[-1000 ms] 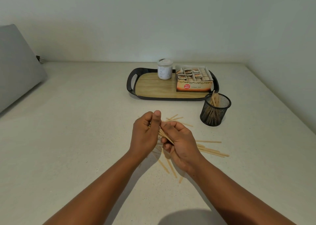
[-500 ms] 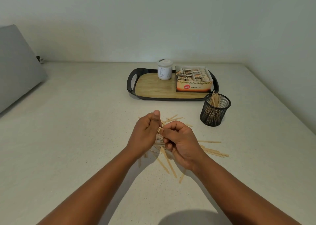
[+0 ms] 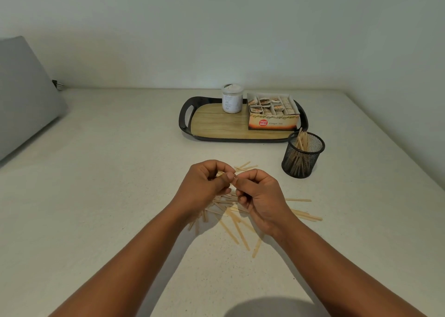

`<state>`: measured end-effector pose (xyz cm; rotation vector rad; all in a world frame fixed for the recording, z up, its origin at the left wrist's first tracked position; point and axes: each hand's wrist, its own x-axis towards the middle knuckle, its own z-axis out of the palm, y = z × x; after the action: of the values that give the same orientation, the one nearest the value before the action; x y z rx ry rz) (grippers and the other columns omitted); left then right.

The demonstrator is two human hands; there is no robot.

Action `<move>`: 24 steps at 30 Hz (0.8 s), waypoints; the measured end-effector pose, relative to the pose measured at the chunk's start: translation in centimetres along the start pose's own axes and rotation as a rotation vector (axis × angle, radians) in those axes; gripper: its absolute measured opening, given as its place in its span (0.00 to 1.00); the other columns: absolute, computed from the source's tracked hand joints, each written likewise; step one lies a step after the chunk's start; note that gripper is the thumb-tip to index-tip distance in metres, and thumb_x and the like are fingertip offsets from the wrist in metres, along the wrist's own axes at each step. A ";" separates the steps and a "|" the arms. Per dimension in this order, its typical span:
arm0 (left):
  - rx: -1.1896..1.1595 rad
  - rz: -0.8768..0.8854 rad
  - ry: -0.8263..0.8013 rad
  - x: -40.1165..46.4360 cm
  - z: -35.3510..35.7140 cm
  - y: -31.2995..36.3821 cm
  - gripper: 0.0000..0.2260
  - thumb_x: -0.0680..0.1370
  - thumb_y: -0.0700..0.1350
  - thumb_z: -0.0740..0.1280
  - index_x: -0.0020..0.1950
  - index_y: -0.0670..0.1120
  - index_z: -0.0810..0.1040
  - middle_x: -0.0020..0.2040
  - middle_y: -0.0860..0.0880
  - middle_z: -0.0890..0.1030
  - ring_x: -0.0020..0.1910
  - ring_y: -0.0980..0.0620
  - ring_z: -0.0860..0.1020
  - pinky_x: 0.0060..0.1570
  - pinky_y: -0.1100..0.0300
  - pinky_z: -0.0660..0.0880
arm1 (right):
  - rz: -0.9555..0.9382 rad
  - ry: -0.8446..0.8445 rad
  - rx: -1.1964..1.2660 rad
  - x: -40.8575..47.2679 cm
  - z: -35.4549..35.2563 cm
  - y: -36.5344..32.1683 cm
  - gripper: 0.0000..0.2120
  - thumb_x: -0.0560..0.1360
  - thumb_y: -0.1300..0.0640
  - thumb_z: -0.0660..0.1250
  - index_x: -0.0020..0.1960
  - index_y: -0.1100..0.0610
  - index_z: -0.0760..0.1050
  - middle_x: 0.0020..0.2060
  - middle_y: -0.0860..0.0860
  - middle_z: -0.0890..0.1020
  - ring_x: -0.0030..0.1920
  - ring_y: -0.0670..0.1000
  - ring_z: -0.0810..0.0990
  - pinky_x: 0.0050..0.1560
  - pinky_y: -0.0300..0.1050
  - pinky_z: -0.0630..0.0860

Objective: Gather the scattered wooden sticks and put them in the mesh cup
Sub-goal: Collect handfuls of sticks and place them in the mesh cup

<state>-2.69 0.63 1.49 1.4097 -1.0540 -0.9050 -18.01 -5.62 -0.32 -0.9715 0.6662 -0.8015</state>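
Countertop sticks (image 3: pixel 237 230) lie partly hidden beneath both hands' (image 3: pixel 204 186) closed grip.

Two hands (image 3: pixel 207 184), one mesh cup (image 3: pixel 303 158), one tray (image 3: pixel 216 124), one jar (image 3: pixel 232 99), one tea box (image 3: pixel 273 114), many sticks (image 3: pixel 237 230).

Pale wooden sticks (image 3: pixel 237 230) strewn flat near upright, partly filled black mesh cup (image 3: pixel 303 157).

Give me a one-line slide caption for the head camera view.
Left hand and right hand pinch wooden sticks above the scattered pile, mesh cup partly filled nearby.
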 end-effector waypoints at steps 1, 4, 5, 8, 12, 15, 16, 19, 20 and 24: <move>-0.004 -0.012 0.005 0.0 -0.1 0.0 0.03 0.78 0.40 0.73 0.49 0.47 0.86 0.42 0.39 0.84 0.39 0.48 0.83 0.46 0.56 0.83 | 0.004 0.000 0.002 0.0 0.0 0.0 0.06 0.74 0.66 0.76 0.41 0.57 0.84 0.32 0.56 0.80 0.30 0.48 0.76 0.30 0.39 0.74; 0.003 -0.017 0.029 0.0 -0.2 0.3 0.04 0.78 0.38 0.73 0.48 0.46 0.86 0.44 0.37 0.85 0.40 0.47 0.84 0.47 0.54 0.84 | 0.020 0.001 0.047 0.1 -0.2 0.4 0.04 0.76 0.66 0.74 0.47 0.59 0.85 0.37 0.56 0.83 0.34 0.49 0.80 0.34 0.39 0.79; 0.009 -0.016 0.035 -0.1 -0.3 0.4 0.04 0.78 0.38 0.73 0.48 0.47 0.86 0.44 0.39 0.85 0.40 0.47 0.84 0.47 0.55 0.84 | 0.025 0.000 0.067 0.1 -0.2 0.4 0.03 0.75 0.65 0.75 0.48 0.59 0.85 0.38 0.57 0.83 0.36 0.49 0.81 0.35 0.39 0.80; 0.030 -0.018 0.043 0.0 -0.5 0.6 0.04 0.77 0.38 0.74 0.49 0.46 0.86 0.44 0.41 0.86 0.42 0.48 0.85 0.46 0.57 0.83 | 0.004 -0.009 0.050 0.2 -0.4 0.3 0.05 0.68 0.59 0.78 0.44 0.56 0.86 0.37 0.57 0.84 0.37 0.51 0.81 0.38 0.41 0.79; 0.035 -0.050 0.020 0.2 -0.9 0.9 0.05 0.76 0.37 0.75 0.49 0.46 0.87 0.44 0.44 0.87 0.44 0.47 0.86 0.45 0.60 0.82 | -0.035 -0.032 -0.021 0.6 -0.9 0.3 0.06 0.73 0.64 0.76 0.42 0.54 0.87 0.36 0.57 0.84 0.36 0.51 0.80 0.39 0.44 0.77; 0.143 -0.030 0.050 0.7 -1.3 1.3 0.06 0.76 0.38 0.75 0.47 0.49 0.87 0.42 0.47 0.87 0.42 0.49 0.86 0.43 0.62 0.83 | -0.140 0.001 -0.127 1.0 -1.1 0.3 0.07 0.77 0.64 0.73 0.46 0.54 0.86 0.39 0.53 0.85 0.39 0.49 0.82 0.40 0.40 0.80; 0.206 -0.015 0.077 0.9 -1.5 1.5 0.06 0.77 0.39 0.75 0.46 0.50 0.87 0.41 0.49 0.87 0.41 0.52 0.86 0.43 0.62 0.83 | -0.210 0.049 -0.237 1.1 -1.2 0.4 0.06 0.78 0.62 0.72 0.48 0.53 0.85 0.41 0.51 0.86 0.41 0.47 0.82 0.41 0.39 0.80; 0.389 0.043 0.168 1.5 -2.0 2.3 0.08 0.77 0.41 0.74 0.44 0.55 0.86 0.39 0.53 0.86 0.39 0.58 0.84 0.42 0.66 0.80 | -0.413 0.213 -0.792 1.7 -2.2 0.6 0.16 0.76 0.54 0.64 0.61 0.51 0.81 0.55 0.45 0.84 0.55 0.44 0.80 0.54 0.44 0.79; 0.443 0.069 0.190 1.7 -2.2 2.7 0.09 0.78 0.41 0.74 0.44 0.57 0.85 0.39 0.54 0.86 0.39 0.59 0.84 0.41 0.68 0.79 | -0.446 0.212 -0.993 2.0 -2.6 0.7 0.20 0.77 0.53 0.61 0.66 0.52 0.79 0.62 0.46 0.82 0.61 0.45 0.78 0.61 0.46 0.77; 0.568 0.177 0.194 2.8 -1.3 4.3 0.07 0.78 0.41 0.73 0.48 0.54 0.85 0.41 0.58 0.84 0.42 0.66 0.82 0.41 0.74 0.75 | -0.413 0.064 -1.573 3.0 -3.7 1.9 0.22 0.83 0.50 0.57 0.75 0.54 0.71 0.76 0.51 0.71 0.77 0.53 0.66 0.75 0.55 0.67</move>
<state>-1.05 -1.60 6.04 1.7886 -1.3205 -0.3356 -18.72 -9.16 -3.95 -2.5668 1.1845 -0.5528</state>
